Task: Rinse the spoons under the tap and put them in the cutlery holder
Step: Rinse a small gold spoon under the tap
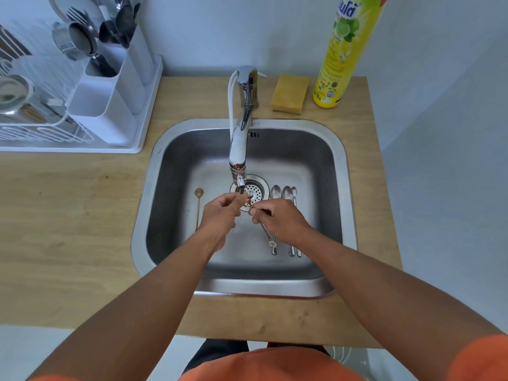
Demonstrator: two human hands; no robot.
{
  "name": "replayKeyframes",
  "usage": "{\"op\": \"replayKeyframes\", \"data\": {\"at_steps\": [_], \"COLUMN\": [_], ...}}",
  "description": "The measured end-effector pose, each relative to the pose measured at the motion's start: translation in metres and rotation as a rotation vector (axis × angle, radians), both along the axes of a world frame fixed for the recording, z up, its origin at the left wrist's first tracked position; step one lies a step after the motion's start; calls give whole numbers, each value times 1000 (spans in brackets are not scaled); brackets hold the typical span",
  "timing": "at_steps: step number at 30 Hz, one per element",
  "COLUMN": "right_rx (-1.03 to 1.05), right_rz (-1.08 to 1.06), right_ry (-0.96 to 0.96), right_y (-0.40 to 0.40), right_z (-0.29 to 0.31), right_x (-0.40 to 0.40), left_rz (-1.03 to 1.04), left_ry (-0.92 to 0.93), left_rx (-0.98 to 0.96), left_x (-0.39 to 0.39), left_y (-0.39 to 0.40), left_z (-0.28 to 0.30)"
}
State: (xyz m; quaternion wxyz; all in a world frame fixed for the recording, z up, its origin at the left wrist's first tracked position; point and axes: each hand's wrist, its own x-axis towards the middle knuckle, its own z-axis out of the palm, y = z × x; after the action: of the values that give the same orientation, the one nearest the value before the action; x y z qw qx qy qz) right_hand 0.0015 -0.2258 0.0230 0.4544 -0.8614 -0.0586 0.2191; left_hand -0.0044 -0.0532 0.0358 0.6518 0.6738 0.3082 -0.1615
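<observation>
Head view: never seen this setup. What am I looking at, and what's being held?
No machine here: one wide-angle camera on a person's head looks down at their two bare hands over a steel sink. The left hand and right hand together hold a thin copper-coloured spoon below the tap. In the basin lie a gold spoon on the left and three silver spoons on the right. On the counter: a white cutlery holder, a sponge and a yellow soap bottle.
</observation>
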Motion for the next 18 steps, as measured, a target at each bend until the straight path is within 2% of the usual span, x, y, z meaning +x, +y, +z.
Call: {"op": "replayKeyframes", "data": {"at_steps": [3, 7, 11, 15, 18], "right_rx": [26, 179, 343, 360, 333], "right_rz": [-20, -89, -236, -252, -290], "right_ry": [13, 120, 272, 328, 344], "right_y": [4, 11, 16, 20, 23], "right_z": [-2, -6, -4, 0, 5], "right_x": [0, 0, 10, 19, 26], "left_rz": [31, 63, -17, -169, -196], "left_ry": [27, 44, 93, 133, 114], "left_rx": [-39, -32, 48, 16, 17], "left_x": [0, -4, -15, -20, -24], "left_y": [-1, -2, 0, -1, 0], "left_z": [0, 3, 2, 3, 3]}}
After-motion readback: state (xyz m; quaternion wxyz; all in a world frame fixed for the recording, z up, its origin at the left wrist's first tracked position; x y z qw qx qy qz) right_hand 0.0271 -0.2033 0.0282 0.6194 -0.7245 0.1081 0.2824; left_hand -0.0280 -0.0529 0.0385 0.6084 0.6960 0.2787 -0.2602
